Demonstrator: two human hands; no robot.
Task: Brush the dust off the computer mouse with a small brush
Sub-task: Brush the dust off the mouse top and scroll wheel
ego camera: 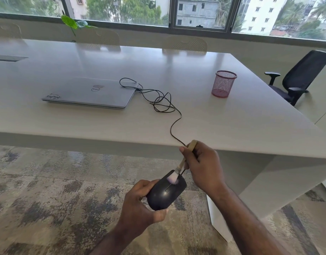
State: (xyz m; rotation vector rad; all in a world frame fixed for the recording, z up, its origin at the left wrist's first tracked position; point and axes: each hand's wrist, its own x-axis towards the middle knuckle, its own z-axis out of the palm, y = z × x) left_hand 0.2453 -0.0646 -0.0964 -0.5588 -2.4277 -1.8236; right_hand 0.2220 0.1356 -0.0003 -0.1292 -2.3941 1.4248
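A black wired computer mouse (pixel 165 194) is held in the air below the table's front edge, over the carpet. My left hand (pixel 138 205) grips it from the left and underneath. My right hand (pixel 200 166) holds a small wooden-handled brush (pixel 183 161) at a slant. Its pale bristles rest on the front of the mouse, near the buttons where the cable comes out. The mouse's black cable (pixel 162 102) runs up over the table edge in loose loops to a shut grey laptop (pixel 88 92).
A white table (pixel 232 122) fills the middle of the view. A pink mesh pen cup (pixel 223 83) stands at its right. A black office chair (pixel 298 76) is at the far right. Pale chairs and a window line the far side.
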